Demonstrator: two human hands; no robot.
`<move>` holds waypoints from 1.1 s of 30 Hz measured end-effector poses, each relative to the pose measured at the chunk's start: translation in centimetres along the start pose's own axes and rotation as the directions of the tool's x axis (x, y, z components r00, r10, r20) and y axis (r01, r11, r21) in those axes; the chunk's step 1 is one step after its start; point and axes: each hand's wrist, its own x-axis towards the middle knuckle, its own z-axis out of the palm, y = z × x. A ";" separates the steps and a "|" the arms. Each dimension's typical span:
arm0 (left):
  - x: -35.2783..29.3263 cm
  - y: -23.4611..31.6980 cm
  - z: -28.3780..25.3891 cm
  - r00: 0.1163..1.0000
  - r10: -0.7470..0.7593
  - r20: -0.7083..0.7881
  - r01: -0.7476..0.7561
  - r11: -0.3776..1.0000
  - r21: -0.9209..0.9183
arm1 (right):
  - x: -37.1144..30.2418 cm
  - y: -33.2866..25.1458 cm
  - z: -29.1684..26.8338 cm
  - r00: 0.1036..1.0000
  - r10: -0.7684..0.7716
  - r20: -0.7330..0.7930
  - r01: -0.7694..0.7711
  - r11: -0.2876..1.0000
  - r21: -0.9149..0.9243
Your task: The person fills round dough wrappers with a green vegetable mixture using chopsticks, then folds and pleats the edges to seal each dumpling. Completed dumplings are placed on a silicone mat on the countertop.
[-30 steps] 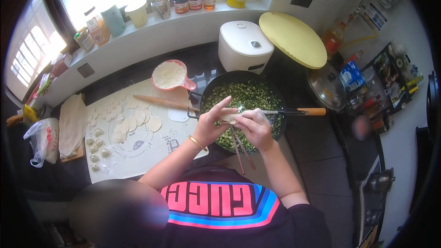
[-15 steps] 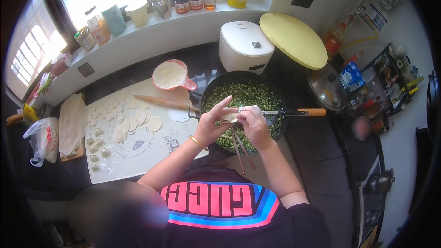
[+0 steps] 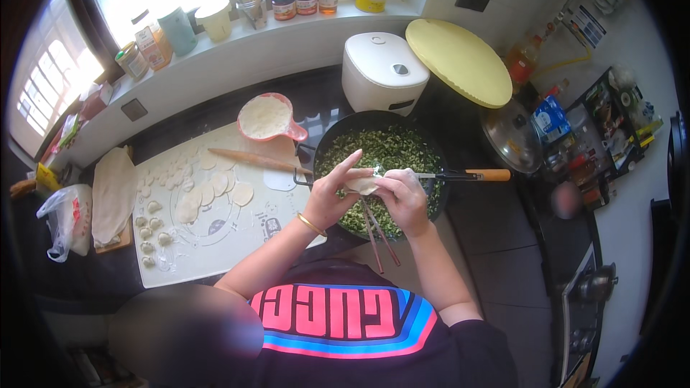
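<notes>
Above the black pan (image 3: 323, 145) of chopped green filling (image 3: 402, 140), both my hands are closed on one dumpling (image 3: 364, 185). My left hand (image 3: 333, 192) supports its pale wrapper from the left, with the index finger pointing up. The fingers of my right hand (image 3: 404, 200) pinch the wrapper's edge from the right. A bit of filling shows at the top between the hands. Two chopsticks (image 3: 379, 240) lean in the pan just below them. To the left, a white mat (image 3: 208, 262) carries round wrappers (image 3: 242, 194), small dough pieces and several shaped dumplings (image 3: 148, 247).
A rolling pin (image 3: 251, 159) lies across the mat beside a pink bowl of flour (image 3: 266, 116). Behind the pan stand a white rice cooker (image 3: 384, 68) and a round yellow board (image 3: 460, 61). The pan's wooden handle (image 3: 487, 174) points right. Rolled dough (image 3: 113, 194) lies far left.
My right fingers have shifted slightly down and along the wrapper's edge, showing more of the wrapper and filling. My left hand stays nearly still.
</notes>
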 end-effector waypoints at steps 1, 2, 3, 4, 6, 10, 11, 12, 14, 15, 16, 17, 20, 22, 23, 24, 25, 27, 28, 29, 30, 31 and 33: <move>0.0 0.0 0.0 1.000 0.001 0.001 -0.001 1.000 0.003 | 0.0 0.0 0.0 1.000 -0.011 -0.001 0.011 1.000 -0.009; 0.0 0.0 0.1 1.000 0.009 -0.005 -0.009 1.000 -0.003 | 0.0 0.1 0.0 1.000 -0.021 -0.002 0.021 1.000 -0.017; 0.0 -0.1 0.2 1.000 0.016 -0.011 -0.016 1.000 -0.009 | -0.1 0.1 0.1 0.999 -0.032 -0.003 0.032 0.999 -0.025; 0.0 -0.2 0.2 1.000 0.024 -0.018 -0.024 1.000 -0.015 | -0.1 0.1 0.2 0.999 -0.035 -0.006 0.035 0.999 -0.033; 0.0 -0.3 0.3 0.999 0.022 -0.028 -0.022 0.999 -0.024 | -0.1 0.2 0.3 0.999 -0.040 -0.012 0.039 0.998 -0.049; -0.1 0.1 0.4 0.992 0.090 -0.091 -0.088 0.996 0.023 | -0.6 0.1 0.5 0.995 -0.052 -0.082 0.049 0.998 -0.037; -0.1 0.1 0.3 0.988 0.115 -0.105 -0.109 0.992 0.059 | -0.6 -0.2 0.5 0.994 -0.033 -0.108 0.030 0.999 -0.028; -0.2 0.2 0.3 0.983 0.141 -0.118 -0.130 0.987 0.095 | -0.6 -0.4 0.5 0.991 -0.014 -0.134 0.012 1.000 -0.018; -0.2 0.4 0.2 0.973 0.190 -0.134 -0.168 0.973 0.158 | -0.9 -0.2 0.5 0.990 -0.013 -0.143 0.010 1.000 -0.021; -0.1 0.6 0.1 0.967 0.214 -0.137 -0.187 0.964 0.187 | -1.0 -0.1 0.5 0.989 -0.012 -0.148 0.009 1.000 -0.022; -0.1 0.7 0.1 0.961 0.238 -0.140 -0.205 0.955 0.216 | -1.0 0.0 0.4 0.990 -0.037 -0.139 0.033 0.999 -0.032; -0.1 0.7 0.1 0.958 0.246 -0.146 -0.211 0.953 0.219 | -0.9 0.0 0.2 0.990 -0.061 -0.130 0.056 0.998 -0.042; -0.1 0.7 0.1 0.954 0.255 -0.158 -0.219 0.952 0.215 | -0.8 -0.2 0.0 0.984 -0.130 -0.125 0.121 0.989 -0.081; -0.1 0.6 0.2 0.957 0.243 -0.158 -0.212 0.958 0.193 | -0.8 -0.4 0.0 0.978 -0.167 -0.127 0.154 0.982 -0.105; -0.1 0.6 0.2 0.960 0.233 -0.155 -0.204 0.963 0.177 | -0.7 -0.4 0.0 0.975 -0.182 -0.127 0.168 0.979 -0.115; -0.2 0.6 0.2 0.963 0.222 -0.152 -0.197 0.967 0.162 | -0.7 -0.4 0.0 0.972 -0.197 -0.127 0.181 0.976 -0.124; -0.3 0.7 0.2 0.966 0.211 -0.149 -0.189 0.971 0.147 | -0.6 -0.5 0.0 0.971 -0.202 -0.128 0.186 0.974 -0.127; -0.4 0.6 0.3 0.966 0.213 -0.144 -0.193 0.971 0.144 | -0.5 -0.6 -0.1 0.969 -0.212 -0.130 0.195 0.972 -0.132; -0.4 0.6 0.3 0.966 0.214 -0.142 -0.195 0.971 0.141 | -0.5 -0.6 -0.1 0.968 -0.220 -0.123 0.202 0.969 -0.142; -0.3 0.6 0.3 0.966 0.217 -0.143 -0.197 0.970 0.139 | -0.6 -0.5 -0.2 0.967 -0.228 -0.116 0.210 0.966 -0.151; -0.3 0.6 0.3 0.965 0.219 -0.144 -0.199 0.970 0.137 | -0.6 -0.5 -0.2 0.966 -0.236 -0.109 0.218 0.963 -0.161; -0.3 0.7 0.3 0.964 0.221 -0.145 -0.202 0.970 0.136 | -0.5 -0.5 -0.3 0.966 -0.243 -0.089 0.226 0.960 -0.166; -0.4 0.7 0.3 0.968 0.207 -0.140 -0.189 0.974 0.127 | -0.3 -0.7 -0.6 0.965 -0.257 -0.051 0.244 0.954 -0.175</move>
